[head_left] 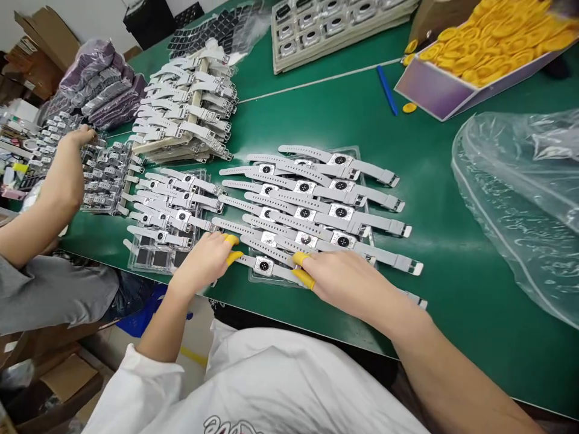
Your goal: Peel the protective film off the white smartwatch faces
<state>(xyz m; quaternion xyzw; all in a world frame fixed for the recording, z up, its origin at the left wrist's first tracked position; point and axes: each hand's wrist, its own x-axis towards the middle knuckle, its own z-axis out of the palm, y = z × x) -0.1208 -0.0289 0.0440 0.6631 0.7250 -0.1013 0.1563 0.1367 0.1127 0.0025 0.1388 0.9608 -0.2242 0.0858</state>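
The green work table [452, 241] fills the view; its near edge runs diagonally just below both hands, and its right half holds open surface up to a crumpled clear plastic bag [525, 199]. At the far right corner stands an open box of yellow finger cots [484, 48], with a blue pen [387, 89] lying beside it. A stack of loaded trays [190, 102] rises at the far left, with a tray of watch cases [325, 27] behind it. At centre, a clear tray [357, 157] carries rows of grey-strapped smartwatches [316, 205], packed strap to strap. A second, partly filled tray [158, 241] lies just to its left.

The nearest watch [263, 265] lies face down at the tray's front edge. The left hand [203, 262] rests on its strap end, capped fingertips pressed down, not closed around it. The right hand [344, 280] pinches the other strap between capped thumb and forefinger.

At far left, a co-worker's arm [54, 193] reaches onto further trays, well apart.
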